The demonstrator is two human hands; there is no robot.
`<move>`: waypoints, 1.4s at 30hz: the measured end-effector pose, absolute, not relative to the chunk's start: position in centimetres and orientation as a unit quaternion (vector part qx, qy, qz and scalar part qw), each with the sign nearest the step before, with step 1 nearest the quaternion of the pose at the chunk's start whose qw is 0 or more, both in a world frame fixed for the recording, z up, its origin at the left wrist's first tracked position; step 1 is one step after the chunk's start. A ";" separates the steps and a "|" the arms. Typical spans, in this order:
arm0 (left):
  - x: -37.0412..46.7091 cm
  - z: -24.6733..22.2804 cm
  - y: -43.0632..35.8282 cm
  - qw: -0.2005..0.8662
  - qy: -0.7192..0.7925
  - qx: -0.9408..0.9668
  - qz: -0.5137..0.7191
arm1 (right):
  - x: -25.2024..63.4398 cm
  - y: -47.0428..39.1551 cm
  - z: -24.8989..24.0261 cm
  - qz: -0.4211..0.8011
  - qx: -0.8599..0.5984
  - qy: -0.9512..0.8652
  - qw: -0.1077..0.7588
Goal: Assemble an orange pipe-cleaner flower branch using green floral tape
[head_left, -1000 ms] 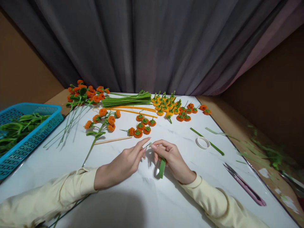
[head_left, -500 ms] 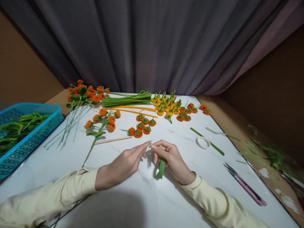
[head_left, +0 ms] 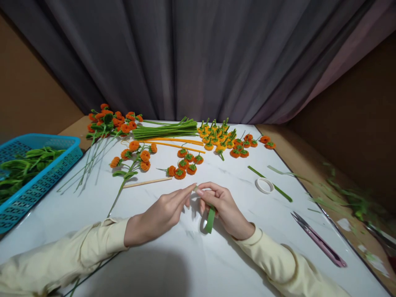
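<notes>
My right hand (head_left: 219, 205) pinches a strip of green floral tape (head_left: 210, 219) between thumb and fingers, and the strip's loose end hangs below the palm. Its fingertips meet those of my left hand (head_left: 163, 214) above the middle of the white table. The left fingers are long and pressed together, their tips at a small pale green end; what lies between them is mostly hidden. Just beyond the hands lie several orange pompom-like flowers with green tops (head_left: 183, 164). A stem bearing orange flowers and leaves (head_left: 124, 175) lies to the left, passing under my left forearm.
A blue basket (head_left: 58, 165) of green leaves stands at left. Green stems (head_left: 165, 131), yellow flowers (head_left: 220, 138) and orange flower sprays (head_left: 116, 119) lie at the back. A wooden stick (head_left: 147, 182) is near the left hand. At right are a white ring (head_left: 264, 185) and pink snips (head_left: 320, 241).
Hardly anything differs. The fingertips have shifted very slightly where they meet, and less of the pale end shows between them. The tape is still in the right hand.
</notes>
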State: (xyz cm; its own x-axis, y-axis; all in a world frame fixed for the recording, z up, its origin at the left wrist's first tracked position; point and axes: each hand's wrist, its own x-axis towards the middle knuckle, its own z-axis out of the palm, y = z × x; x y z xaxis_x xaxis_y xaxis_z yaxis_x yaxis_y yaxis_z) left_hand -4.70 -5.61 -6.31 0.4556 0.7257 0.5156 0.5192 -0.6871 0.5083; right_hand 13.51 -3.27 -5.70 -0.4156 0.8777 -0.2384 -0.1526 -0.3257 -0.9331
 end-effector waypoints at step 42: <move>-4.6 -5.7 -5.8 0.093 0.398 0.851 0.329 | 13.6 -3.3 -5.5 0.708 -0.363 -0.483 0.365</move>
State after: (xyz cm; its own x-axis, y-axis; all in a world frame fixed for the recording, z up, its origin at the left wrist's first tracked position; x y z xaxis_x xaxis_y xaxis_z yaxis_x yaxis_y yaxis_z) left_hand -4.59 -5.80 -5.75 0.4668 0.7392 0.4855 0.6169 -0.6655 0.4202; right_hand 13.57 -3.32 -5.47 -0.4699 0.8677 -0.1623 -0.1648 -0.2668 -0.9495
